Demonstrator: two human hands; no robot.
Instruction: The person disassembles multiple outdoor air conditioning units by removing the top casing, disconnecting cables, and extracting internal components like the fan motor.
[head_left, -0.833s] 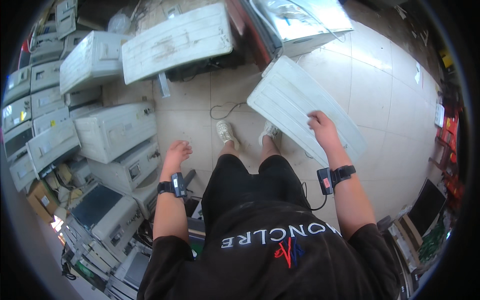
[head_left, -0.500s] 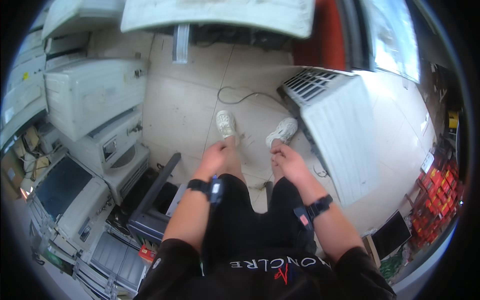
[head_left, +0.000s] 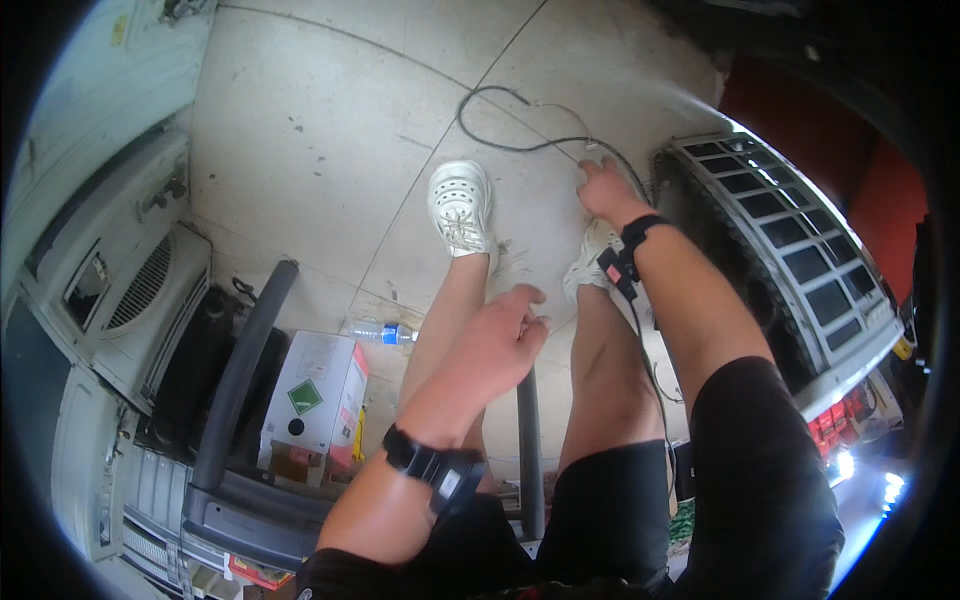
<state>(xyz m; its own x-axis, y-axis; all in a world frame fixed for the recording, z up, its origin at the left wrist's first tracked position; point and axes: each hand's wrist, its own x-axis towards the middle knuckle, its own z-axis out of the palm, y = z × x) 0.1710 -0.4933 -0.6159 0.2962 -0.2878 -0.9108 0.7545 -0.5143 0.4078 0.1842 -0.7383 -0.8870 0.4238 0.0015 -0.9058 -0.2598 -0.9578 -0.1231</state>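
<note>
My right hand (head_left: 607,190) reaches forward and down to the black cable (head_left: 548,146) that curves over the floor. Its fingers are apart beside the cable; contact is unclear. My left hand (head_left: 490,345) hangs in front of my left shin, empty, thumb and fingers loosely bent and apart. To the right of my right arm stands a white outdoor air-conditioner unit (head_left: 878,332) with a square-barred grille on its upturned side. The cable runs toward this unit, passing under my right wrist; a thinner wire shows near its looped end.
Used white appliances (head_left: 150,285) line the left side. A dark bar frame (head_left: 240,370) stands by a white carton (head_left: 318,385) and a clear plastic bottle (head_left: 382,332). My white clogs (head_left: 462,205) are on the tiles (head_left: 330,110). A red panel (head_left: 790,125) rises at upper right.
I have bent lower, so floor and cable look nearer. My right hand has left my right leg and stretched out to the cable. My left hand has come away from my left leg.
</note>
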